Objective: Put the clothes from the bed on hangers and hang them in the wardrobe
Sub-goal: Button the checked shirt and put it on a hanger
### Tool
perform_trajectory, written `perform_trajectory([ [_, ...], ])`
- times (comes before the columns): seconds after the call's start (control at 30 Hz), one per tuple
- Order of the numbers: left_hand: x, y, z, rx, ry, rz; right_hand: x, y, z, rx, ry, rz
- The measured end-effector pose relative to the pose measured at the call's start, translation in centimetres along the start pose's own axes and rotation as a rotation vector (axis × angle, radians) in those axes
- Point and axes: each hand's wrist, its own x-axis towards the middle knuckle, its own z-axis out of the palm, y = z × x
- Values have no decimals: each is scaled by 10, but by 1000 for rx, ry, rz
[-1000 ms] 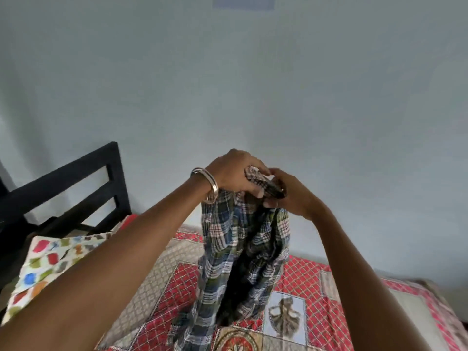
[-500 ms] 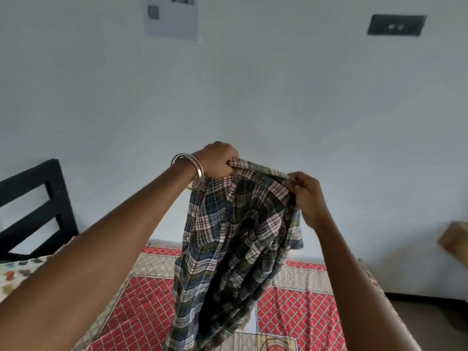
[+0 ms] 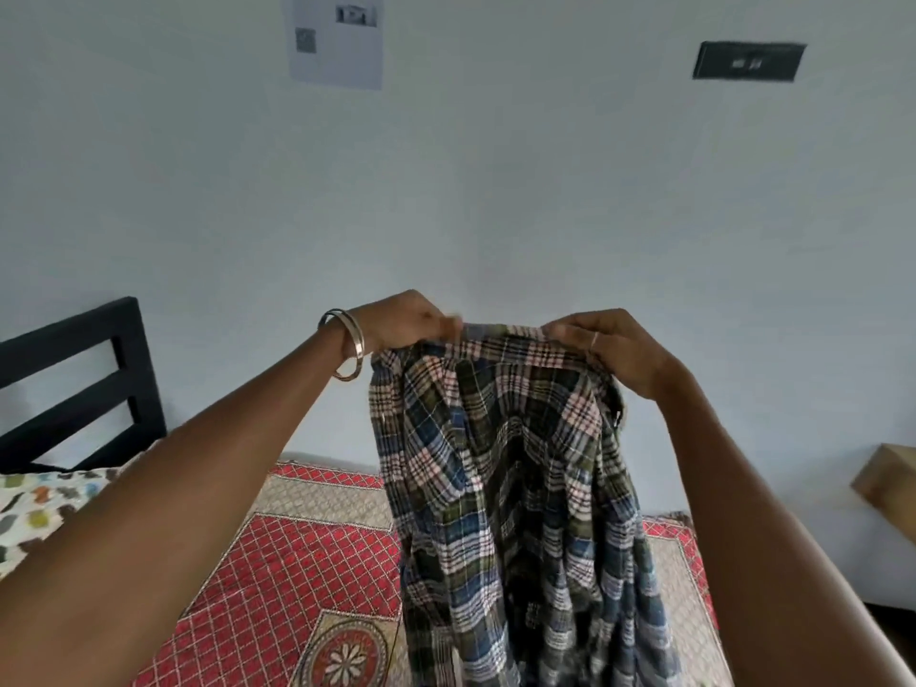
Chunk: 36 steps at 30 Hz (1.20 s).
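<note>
Both hands pinch the plaid shirt's [image 3: 505, 468] top edge, left hand [image 3: 406, 322] and right hand [image 3: 612, 352] apart; it hangs above the bed [image 3: 307, 562], possibly brushing it; bare wall [image 3: 495, 190] behind.

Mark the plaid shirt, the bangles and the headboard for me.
plaid shirt [image 3: 500, 468]: head view, middle of the hanging cloth.
bangles [image 3: 353, 350]: head view, on the left wrist.
headboard [image 3: 74, 389]: head view, middle black slat.
</note>
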Motion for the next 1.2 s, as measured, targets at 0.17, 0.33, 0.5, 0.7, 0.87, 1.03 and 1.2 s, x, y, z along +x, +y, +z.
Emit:
perform_trajectory([
  [0.17,-1,10,18,73,7,39,0,22,-5,-316,66,64],
  [0.33,3,34,46,-54,1,-35,7,27,2,-719,338,122],
  [0.5,-13,65,76,-147,-229,88,15,21,24,-251,442,263],
  [0.7,-20,42,94,-118,-461,30,16,9,35,491,236,265],
  [0.87,10,10,57,123,420,21,13,8,30,325,-56,72],
  [1.03,12,18,44,-104,-251,260,13,-30,26,274,-339,-63],
  [1.2,27,10,26,49,112,309,13,-49,0,-194,-108,15],
])
